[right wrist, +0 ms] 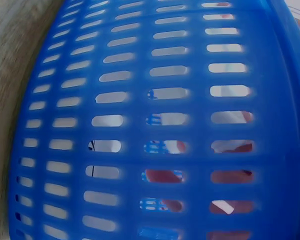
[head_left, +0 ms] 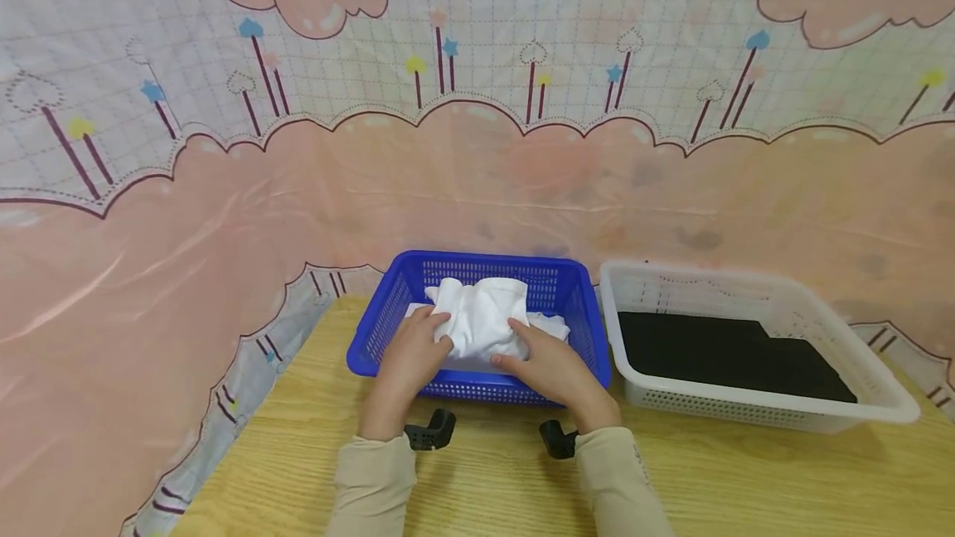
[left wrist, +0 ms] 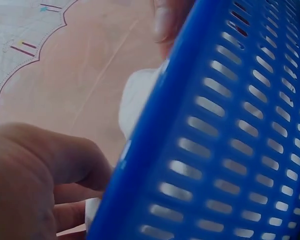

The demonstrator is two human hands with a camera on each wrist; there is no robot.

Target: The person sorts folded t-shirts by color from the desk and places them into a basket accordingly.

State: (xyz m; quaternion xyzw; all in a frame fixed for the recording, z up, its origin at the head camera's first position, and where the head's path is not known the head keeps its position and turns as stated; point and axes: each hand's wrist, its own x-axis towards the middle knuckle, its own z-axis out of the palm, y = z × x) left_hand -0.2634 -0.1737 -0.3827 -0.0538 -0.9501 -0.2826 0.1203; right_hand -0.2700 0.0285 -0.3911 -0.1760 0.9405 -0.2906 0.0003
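Note:
A blue plastic basket (head_left: 480, 392) with slotted walls holds white cloth. Over its middle, both hands hold a crumpled white cloth (head_left: 477, 317), one at each side. My left hand (head_left: 412, 352) grips the cloth's left part, thumb toward the middle. My right hand (head_left: 552, 367) grips its lower right part. More white fabric (head_left: 550, 325) lies beneath, inside the basket. In the left wrist view, the left hand (left wrist: 35, 175) reaches over the basket rim (left wrist: 145, 115), fingers curled beside a bit of white. The basket wall (right wrist: 135, 110) fills the right wrist view and largely hides the right hand.
A white plastic basket (head_left: 746, 413) stands right beside the blue one, with black folded fabric (head_left: 724, 359) inside. Both rest on a wooden table (head_left: 492, 487). A printed pink curtain (head_left: 477, 181) hangs close behind. Black camera mounts (head_left: 433, 431) sit at the wrists.

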